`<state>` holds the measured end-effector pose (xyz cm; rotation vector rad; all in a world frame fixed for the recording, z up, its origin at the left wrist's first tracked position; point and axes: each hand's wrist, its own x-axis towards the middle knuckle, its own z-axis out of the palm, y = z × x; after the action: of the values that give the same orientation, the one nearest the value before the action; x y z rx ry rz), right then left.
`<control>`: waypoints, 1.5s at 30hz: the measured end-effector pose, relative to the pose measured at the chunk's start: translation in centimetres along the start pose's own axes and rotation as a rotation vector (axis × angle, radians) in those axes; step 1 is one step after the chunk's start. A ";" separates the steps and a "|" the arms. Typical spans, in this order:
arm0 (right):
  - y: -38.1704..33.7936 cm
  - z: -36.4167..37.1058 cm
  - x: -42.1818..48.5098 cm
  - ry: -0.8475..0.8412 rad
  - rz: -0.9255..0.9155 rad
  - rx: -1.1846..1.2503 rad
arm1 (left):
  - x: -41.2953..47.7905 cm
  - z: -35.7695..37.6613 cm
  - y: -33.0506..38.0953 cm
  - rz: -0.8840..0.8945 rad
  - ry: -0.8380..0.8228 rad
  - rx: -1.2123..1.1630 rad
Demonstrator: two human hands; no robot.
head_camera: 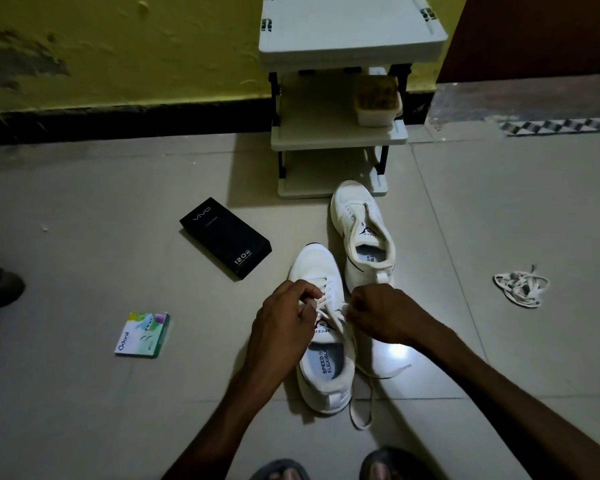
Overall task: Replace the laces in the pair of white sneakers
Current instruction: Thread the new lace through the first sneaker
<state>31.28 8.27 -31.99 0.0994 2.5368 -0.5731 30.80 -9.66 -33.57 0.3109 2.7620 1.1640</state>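
Bottom edge: two feet in dark open sandals (281, 471), toes pointing forward on the pale tiled floor (118, 410). Both bare forearms reach ahead to the nearer white sneaker (323, 375), which stands upright, toe away from the camera, just ahead of the feet. Its insole is printed "SPEED FLEXIBLE"; its tongue label reads "SPEED". The left hand (288, 313) has its fingers curled, pinching the white flat lace (326, 299) at the left side of the eyelets. The right hand (378, 313) is fisted tight around the same lace at the right side. One lace tail trails past the heel and loops on the floor. The second white sneaker (364, 233) stands touching the first, farther off and to the right, with "SPEED" on its tongue and only "BLE" legible on its insole. A loose heap of white lace (520, 285) lies well apart on the right. To the left lie a black rectangular carton (226, 237) marked "vivo" and "120W", and a small green-and-white packet (142, 334) marked "Odonil". A white tiered plastic rack (340, 140) stands against the yellow wall.
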 end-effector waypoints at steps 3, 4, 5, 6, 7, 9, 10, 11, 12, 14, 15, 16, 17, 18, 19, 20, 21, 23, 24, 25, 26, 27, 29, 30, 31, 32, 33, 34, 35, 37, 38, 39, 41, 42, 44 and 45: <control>-1.2 -2.9 -1.9 -0.038 -0.024 0.266 | 0.6 -0.3 0.0 0.050 -0.053 -0.034; -1.8 -3.9 -2.7 -0.028 -0.039 0.328 | 0.8 -0.4 0.2 0.065 -0.102 -0.053; -2.4 -4.9 -3.3 -0.012 -0.054 0.376 | 1.0 -0.5 0.5 0.069 -0.155 -0.057; -2.8 -5.7 -3.8 0.007 -0.070 0.408 | 1.3 -0.6 0.9 0.068 -0.196 -0.032; -3.1 -6.4 -4.3 0.030 -0.085 0.426 | 1.5 -0.7 1.4 0.074 -0.212 0.012; -3.2 -7.6 -4.8 0.081 -0.117 0.407 | 2.0 -1.0 2.4 0.110 -0.173 0.048; -3.1 -8.0 -4.9 0.105 -0.134 0.367 | 2.3 -1.2 2.8 0.130 -0.135 0.024; -2.8 -8.3 -4.9 0.119 -0.148 0.318 | 2.5 -1.5 3.2 0.144 -0.090 -0.011; -2.5 -8.4 -4.9 0.122 -0.158 0.271 | 2.9 -1.9 3.4 0.152 -0.046 -0.051; -1.8 -8.3 -4.9 0.099 -0.172 0.180 | 3.5 -2.7 3.9 0.144 0.024 -0.132; -1.5 -8.1 -4.8 0.072 -0.179 0.122 | 3.8 -3.2 4.1 0.134 0.051 -0.163; -1.1 -7.7 -4.8 0.039 -0.185 0.064 | 4.0 -3.6 4.2 0.122 0.074 -0.188; -0.8 -7.2 -4.7 0.002 -0.187 0.020 | 4.2 -3.9 4.2 0.109 0.098 -0.205; -0.6 -6.7 -4.6 -0.034 -0.190 0.003 | 4.5 -4.1 4.0 0.096 0.120 -0.218; -0.4 -6.1 -4.5 -0.062 -0.193 0.012 | 4.6 -4.1 3.8 0.085 0.134 -0.229; -0.2 -5.6 -4.4 -0.078 -0.191 0.042 | 4.7 -4.0 3.7 0.074 0.139 -0.240; -0.2 -5.2 -4.3 -0.078 -0.183 0.097 | 4.6 -4.0 3.6 0.061 0.135 -0.254; -0.4 -4.4 -3.8 -0.032 -0.155 0.250 | 4.4 -3.8 3.4 0.013 0.103 -0.264; -0.5 -4.1 -3.6 0.004 -0.140 0.330 | 4.3 -3.6 3.2 -0.020 0.075 -0.253; -0.6 -3.8 -3.4 0.038 -0.123 0.402 | 4.1 -3.4 2.9 -0.046 0.050 -0.239; -0.8 -3.5 -3.2 0.067 -0.110 0.465 | 3.9 -3.3 2.7 -0.067 0.031 -0.232; -0.9 -3.2 -3.0 0.089 -0.093 0.529 | 3.7 -3.1 2.4 -0.089 0.012 -0.245; -1.2 -2.7 -2.8 0.112 -0.058 0.687 | 3.1 -3.0 2.1 -0.140 -0.063 -0.325; -1.3 -2.4 -2.8 0.117 -0.048 0.764 | 2.7 -2.9 2.1 -0.165 -0.122 -0.366; -1.4 -2.1 -2.8 0.123 -0.041 0.828 | 2.3 -2.9 2.1 -0.178 -0.184 -0.385; -1.5 -1.9 -2.8 0.132 -0.033 0.889 | 2.0 -2.9 2.0 -0.171 -0.243 -0.363; -1.5 -1.8 -2.8 0.144 -0.023 0.943 | 1.6 -2.9 1.9 -0.157 -0.294 -0.337; -1.5 -1.7 -2.7 0.159 -0.011 0.989 | 1.4 -2.8 1.8 -0.151 -0.334 -0.327; -1.5 -1.6 -2.7 0.171 0.001 1.020 | 1.2 -2.8 1.7 -0.163 -0.355 -0.345; -1.6 -1.6 -2.7 0.185 0.018 1.073 | 1.0 -2.7 1.6 -0.194 -0.343 -0.393; -1.6 -1.7 -2.7 0.184 0.024 1.113 | 1.0 -2.7 1.5 -0.198 -0.317 -0.404; -1.7 -1.8 -2.7 0.182 0.037 1.143 | 1.1 -2.7 1.5 -0.193 -0.291 -0.404; -1.6 -1.7 -2.7 0.210 0.085 1.120 | 1.3 -2.7 1.3 -0.168 -0.235 -0.387; -1.4 -1.5 -2.5 0.280 0.112 0.989 | 1.4 -2.8 1.3 -0.158 -0.203 -0.379; -1.3 -1.2 -2.6 0.522 0.116 0.589 | 1.6 -2.9 1.4 -0.133 -0.141 -0.352; -1.5 -1.2 -2.9 0.640 0.072 0.484 | 1.7 -3.1 1.5 -0.111 -0.119 -0.332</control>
<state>32.93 7.52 -28.95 0.6340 2.9064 -1.2841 28.79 -10.35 -30.38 0.1806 2.3992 1.4900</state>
